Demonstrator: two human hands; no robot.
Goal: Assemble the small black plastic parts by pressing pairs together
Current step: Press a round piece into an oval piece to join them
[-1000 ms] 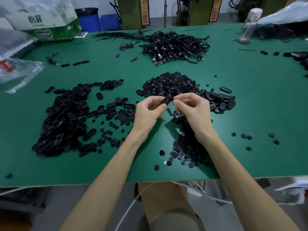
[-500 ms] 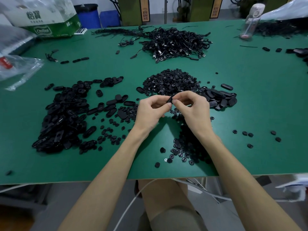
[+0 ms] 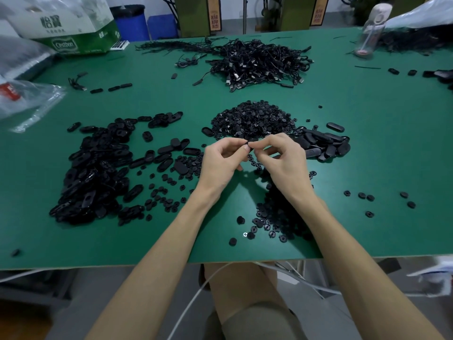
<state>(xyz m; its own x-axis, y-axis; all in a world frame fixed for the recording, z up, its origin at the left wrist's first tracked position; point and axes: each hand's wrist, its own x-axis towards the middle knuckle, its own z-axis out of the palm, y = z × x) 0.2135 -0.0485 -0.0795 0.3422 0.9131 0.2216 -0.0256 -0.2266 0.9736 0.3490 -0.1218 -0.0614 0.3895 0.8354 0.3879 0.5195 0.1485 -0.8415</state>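
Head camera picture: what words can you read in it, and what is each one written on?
"Cestbon": on the green side of the cardboard box at the table's far left corner.
"怡寶": on the white upper face of the same box.
Brown sign behind the table: characters too blurred to read.
Second brown sign: also too blurred.
Red label inside the plastic bag: unreadable.
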